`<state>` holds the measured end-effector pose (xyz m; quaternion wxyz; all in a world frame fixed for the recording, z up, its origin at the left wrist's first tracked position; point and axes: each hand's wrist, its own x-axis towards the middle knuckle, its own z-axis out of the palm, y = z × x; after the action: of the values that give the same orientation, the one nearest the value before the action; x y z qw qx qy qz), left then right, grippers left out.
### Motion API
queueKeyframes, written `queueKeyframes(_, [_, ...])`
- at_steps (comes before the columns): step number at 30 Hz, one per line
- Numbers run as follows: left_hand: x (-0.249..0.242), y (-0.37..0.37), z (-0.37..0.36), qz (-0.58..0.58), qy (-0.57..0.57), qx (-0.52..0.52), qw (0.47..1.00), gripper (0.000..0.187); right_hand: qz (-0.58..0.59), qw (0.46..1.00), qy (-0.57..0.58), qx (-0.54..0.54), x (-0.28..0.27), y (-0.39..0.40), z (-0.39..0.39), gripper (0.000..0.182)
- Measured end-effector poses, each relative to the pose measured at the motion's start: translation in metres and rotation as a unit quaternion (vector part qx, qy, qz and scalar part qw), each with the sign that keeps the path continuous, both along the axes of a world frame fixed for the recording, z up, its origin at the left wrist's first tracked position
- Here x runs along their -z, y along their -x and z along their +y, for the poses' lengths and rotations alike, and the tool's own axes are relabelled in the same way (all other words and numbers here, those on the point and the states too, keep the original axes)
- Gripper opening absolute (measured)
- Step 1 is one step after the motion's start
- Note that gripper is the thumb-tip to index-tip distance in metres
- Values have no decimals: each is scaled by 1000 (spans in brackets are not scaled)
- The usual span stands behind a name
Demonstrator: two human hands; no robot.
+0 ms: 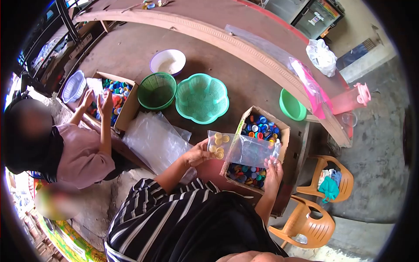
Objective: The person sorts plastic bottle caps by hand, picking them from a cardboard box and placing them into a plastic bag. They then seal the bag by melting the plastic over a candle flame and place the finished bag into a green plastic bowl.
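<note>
A clear plastic bag (249, 149) is stretched sideways between my two hands. My left hand (198, 153) is closed on its left end, where several yellow bottle caps (219, 153) lie inside. The fingers of my right hand (273, 169) pinch the bag's other end. Below the bag stands a cardboard box (283, 131) full of bottle caps (261, 126) in blue, red, white and other colours. The middle of the bag passes over this box. To the left, a pile of flat clear plastic bags (150, 139) lies close to my left forearm.
A green flower-shaped basin (202, 98), a dark green basket (157, 91) and a white bowl (168, 62) stand beyond the bags. At left a person (80, 148) works over another cap box (126, 109). A green bowl (292, 105) sits near the wooden ledge; orange chairs (305, 222) stand right.
</note>
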<state>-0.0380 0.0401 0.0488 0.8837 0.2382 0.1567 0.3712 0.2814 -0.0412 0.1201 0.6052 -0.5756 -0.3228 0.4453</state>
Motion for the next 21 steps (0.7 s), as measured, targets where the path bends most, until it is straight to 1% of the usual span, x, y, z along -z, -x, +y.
queueKeyframes(5, [11, 2, 6, -34, 8, -6, 999, 78, -2, 1000, 12, -4, 3, 2, 13, 25])
queueKeyframes(8, [9, 4, 9, -42, 15, -2, 999, 74, -6, 1000, 21, -6, 9, -2, 18, 25])
queueKeyframes(11, [2, 5, 13, -15, 71, -7, 997, 68, -3, 1000, 30, -2, 9, 0, 22, 25])
queueKeyframes(14, [4, 2, 16, 36, 72, -13, 997, 62, -13, 999, 43, -3, 10, 0, 26, 24])
queueKeyframes(17, [9, 1, 20, 10, 73, -13, 997, 59, -16, 999, 48, -5, 10, 0, 30, 24])
queueKeyframes(21, [12, -2, 24, 16, 82, -30, 996, 61, -8, 998, 54, -11, 6, 2, 35, 25])
